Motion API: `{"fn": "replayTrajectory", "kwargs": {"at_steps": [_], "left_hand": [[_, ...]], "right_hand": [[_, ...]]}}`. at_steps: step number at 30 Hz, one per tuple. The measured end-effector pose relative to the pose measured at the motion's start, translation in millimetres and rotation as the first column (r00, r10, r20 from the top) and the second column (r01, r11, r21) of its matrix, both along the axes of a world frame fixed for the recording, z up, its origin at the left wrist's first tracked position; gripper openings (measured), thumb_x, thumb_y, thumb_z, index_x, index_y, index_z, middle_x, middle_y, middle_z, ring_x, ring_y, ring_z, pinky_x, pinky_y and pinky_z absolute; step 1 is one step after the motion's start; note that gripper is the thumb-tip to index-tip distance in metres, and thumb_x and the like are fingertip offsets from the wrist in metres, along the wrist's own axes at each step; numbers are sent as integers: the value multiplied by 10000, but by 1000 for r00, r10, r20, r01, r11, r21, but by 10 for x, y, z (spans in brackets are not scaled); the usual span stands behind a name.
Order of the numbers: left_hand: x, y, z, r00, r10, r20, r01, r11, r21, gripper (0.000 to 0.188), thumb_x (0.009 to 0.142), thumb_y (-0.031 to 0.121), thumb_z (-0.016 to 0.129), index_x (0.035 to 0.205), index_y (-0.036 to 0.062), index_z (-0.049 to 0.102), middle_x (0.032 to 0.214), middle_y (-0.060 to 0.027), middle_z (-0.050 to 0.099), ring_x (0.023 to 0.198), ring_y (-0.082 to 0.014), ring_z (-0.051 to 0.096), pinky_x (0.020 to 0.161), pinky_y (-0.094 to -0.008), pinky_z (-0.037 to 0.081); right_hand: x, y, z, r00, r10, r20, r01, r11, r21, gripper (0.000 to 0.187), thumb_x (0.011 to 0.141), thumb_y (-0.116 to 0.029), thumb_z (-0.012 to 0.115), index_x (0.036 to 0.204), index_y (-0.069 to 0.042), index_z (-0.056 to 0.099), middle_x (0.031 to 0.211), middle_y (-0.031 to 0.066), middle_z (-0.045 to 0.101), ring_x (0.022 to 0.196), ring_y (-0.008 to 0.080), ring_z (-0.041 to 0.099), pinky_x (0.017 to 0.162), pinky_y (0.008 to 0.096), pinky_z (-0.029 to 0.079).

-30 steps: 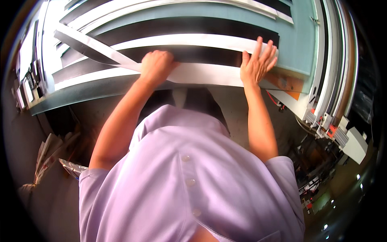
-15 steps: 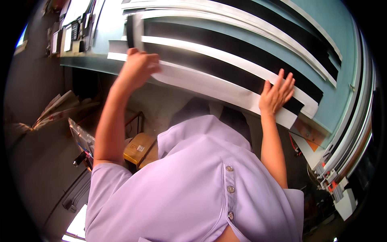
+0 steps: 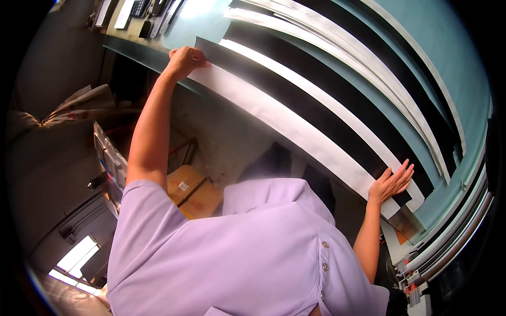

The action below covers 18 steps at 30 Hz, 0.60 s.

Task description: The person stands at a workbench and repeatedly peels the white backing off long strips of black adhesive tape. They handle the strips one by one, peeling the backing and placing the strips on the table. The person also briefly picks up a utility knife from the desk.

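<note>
At the upper left of the frame, the left hand (image 3: 187,60) is partly closed, fingers bent against the near black-and-white strip (image 3: 284,118); whether they pinch it cannot be told. The strip slants across the desk (image 3: 469,84) to the lower right, where the right hand (image 3: 390,184) lies spread upon it, gripping nothing.
</note>
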<state>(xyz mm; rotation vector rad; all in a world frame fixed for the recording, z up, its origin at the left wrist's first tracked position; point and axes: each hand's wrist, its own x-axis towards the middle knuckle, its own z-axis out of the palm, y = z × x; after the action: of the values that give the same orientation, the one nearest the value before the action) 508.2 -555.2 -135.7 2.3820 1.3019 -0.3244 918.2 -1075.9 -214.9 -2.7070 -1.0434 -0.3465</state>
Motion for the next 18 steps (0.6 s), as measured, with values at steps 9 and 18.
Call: {"fn": "replayTrajectory", "kwargs": {"at_steps": [9, 18], "left_hand": [[58, 94, -54, 999, -30, -34, 30, 999, 12, 259, 754, 353, 793, 812, 101, 780, 733, -63, 718, 755, -234, 638, 1028, -400, 277], [143, 57, 9, 983, -45, -180, 69, 989, 130, 344, 732, 389, 834, 870, 96, 717, 873, -53, 694, 969, -266, 604, 962, -424, 321]], "right_hand": [[-10, 24, -7, 1000, 12, 2, -12, 1000, 17, 609, 1065, -445, 313, 1565, -98, 332, 1618, 167, 312, 1490, 361, 288, 1186, 567, 161], [-35, 22, 10, 999, 18, 34, -18, 999, 26, 598, 1064, -424, 323, 1557, -88, 349, 1606, 172, 333, 1477, 361, 314, 1176, 542, 194]]}}
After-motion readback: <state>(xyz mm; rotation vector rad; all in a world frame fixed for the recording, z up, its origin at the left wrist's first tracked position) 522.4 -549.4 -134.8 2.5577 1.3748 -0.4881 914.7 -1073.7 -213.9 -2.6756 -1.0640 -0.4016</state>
